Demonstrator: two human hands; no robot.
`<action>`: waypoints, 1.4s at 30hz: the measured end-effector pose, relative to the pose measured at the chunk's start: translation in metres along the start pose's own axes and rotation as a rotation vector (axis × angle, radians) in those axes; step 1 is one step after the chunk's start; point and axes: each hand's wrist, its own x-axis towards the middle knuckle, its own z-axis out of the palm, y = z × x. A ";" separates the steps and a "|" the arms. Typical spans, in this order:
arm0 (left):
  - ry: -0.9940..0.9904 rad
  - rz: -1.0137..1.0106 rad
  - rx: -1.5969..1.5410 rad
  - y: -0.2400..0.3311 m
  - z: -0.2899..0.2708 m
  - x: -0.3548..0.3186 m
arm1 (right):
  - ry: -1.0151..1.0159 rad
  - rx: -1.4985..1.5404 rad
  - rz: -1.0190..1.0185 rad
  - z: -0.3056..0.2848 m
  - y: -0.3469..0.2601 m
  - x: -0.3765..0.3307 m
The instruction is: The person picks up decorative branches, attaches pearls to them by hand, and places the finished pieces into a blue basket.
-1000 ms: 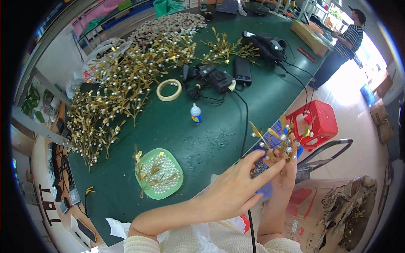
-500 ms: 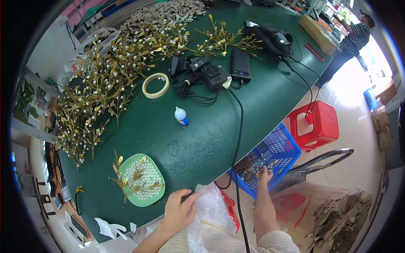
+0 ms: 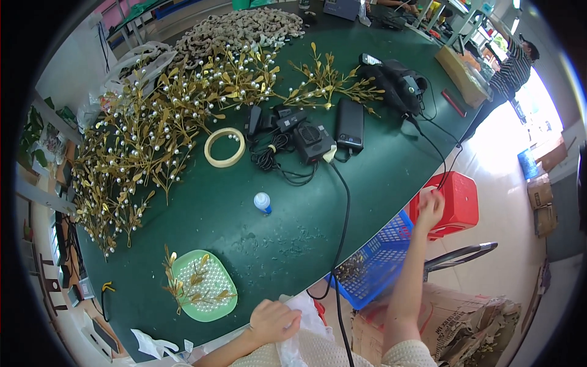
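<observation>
Across the wide green counter (image 3: 391, 165) lies a big heap of gold sprigs with white beads (image 3: 140, 140), and off its right edge, low down, stand a blue plastic basket (image 3: 379, 263) and a red plastic stool (image 3: 449, 205) just behind it. That is where the work sits now: the person's right arm runs straight out from the lower edge, over the basket's far corner, and the right hand (image 3: 430, 207) is curled loosely with its fingers bent in against the near side of the red stool. I cannot tell whether anything small is pinched in it. If it is fetching sprigs, it would do well, to my eye, to come back down over the basket, where a dark clump of stems (image 3: 350, 268) lies at the near corner, and to keep the forearm clear of the black cable (image 3: 342, 238) that drops off the counter edge right beside it.

The left arm stays tucked close to the body. The left hand (image 3: 274, 320) is closed down on a crumpled clear plastic bag (image 3: 302, 318) at the counter's near edge, knuckles up, holding it bunched. Just to its left sits a pale green tray (image 3: 208, 306) of loose white beads with a few gold sprigs laid across it. Further in stand a small white bottle with a blue base (image 3: 262, 202) and a roll of tape (image 3: 224, 147).
</observation>
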 end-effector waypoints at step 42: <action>-0.277 -0.050 -0.382 -0.012 0.011 0.008 | -0.880 -0.323 -1.081 0.385 -0.135 -0.091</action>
